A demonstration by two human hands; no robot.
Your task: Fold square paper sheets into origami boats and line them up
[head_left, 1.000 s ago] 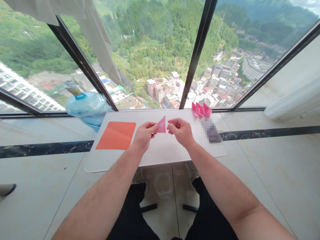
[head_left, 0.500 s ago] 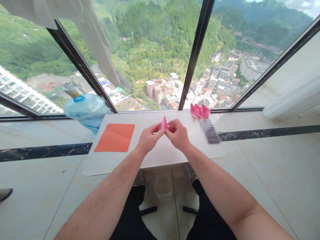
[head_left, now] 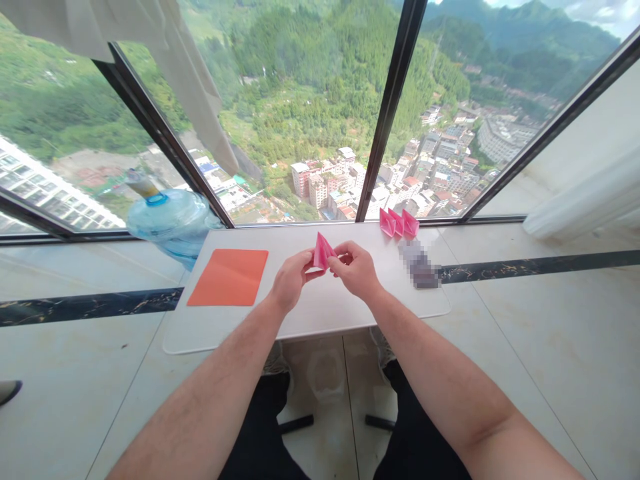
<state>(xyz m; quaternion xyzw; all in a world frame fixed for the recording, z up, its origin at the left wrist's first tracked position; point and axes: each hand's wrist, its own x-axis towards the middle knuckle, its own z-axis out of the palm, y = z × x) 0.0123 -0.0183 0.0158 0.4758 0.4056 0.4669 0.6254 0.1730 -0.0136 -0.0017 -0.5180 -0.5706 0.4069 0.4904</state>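
Observation:
A small pink folded paper piece is held up above the white table, pinched from both sides. My left hand grips its left lower corner with closed fingers. My right hand pinches its right side, fingers curled. The paper's pointed tip stands upward between the two hands. Three finished pink folded paper shapes stand in a row at the table's far right edge, by the window.
An orange paper stack lies on the table's left part. A blue water jug lies on the floor behind the table's left corner. A blurred dark object rests at the table's right. Large windows stand directly behind.
My right hand has moved in and taken hold of the pink paper, which the left hand alone held as a flat triangle; it now looks opened into a fuller shape.

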